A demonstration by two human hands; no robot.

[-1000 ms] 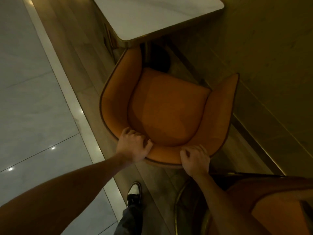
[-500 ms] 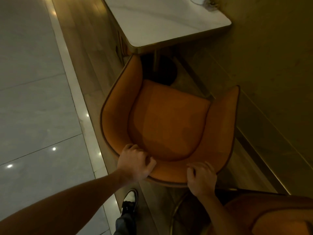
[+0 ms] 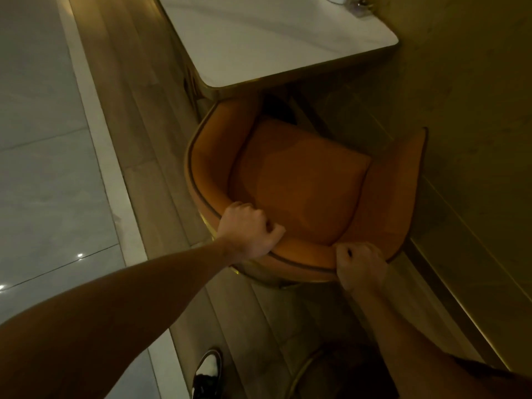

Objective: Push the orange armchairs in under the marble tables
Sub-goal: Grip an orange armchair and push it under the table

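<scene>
An orange armchair [image 3: 299, 185] stands on the wood floor in front of a white marble table [image 3: 276, 38] with a gold rim. The chair's left arm tip sits just under the table's near corner; its right arm points toward the wall. My left hand [image 3: 249, 230] grips the top of the backrest at its left curve. My right hand [image 3: 359, 264] is closed over the backrest rim further right. The chair's legs are hidden beneath the seat.
A wall [image 3: 475, 110] with a lit skirting strip runs close along the right. Pale floor tiles [image 3: 43, 168] lie left of the wood strip. My shoe [image 3: 208, 372] is at the bottom edge. A gold chair-base ring [image 3: 302, 370] shows bottom centre. Glass items [image 3: 354, 2] sit on the table's far corner.
Both hands have kept their hold on the backrest. The chair has slid forward, its left arm tip closing on the table's corner. The second orange chair at bottom right has left the view.
</scene>
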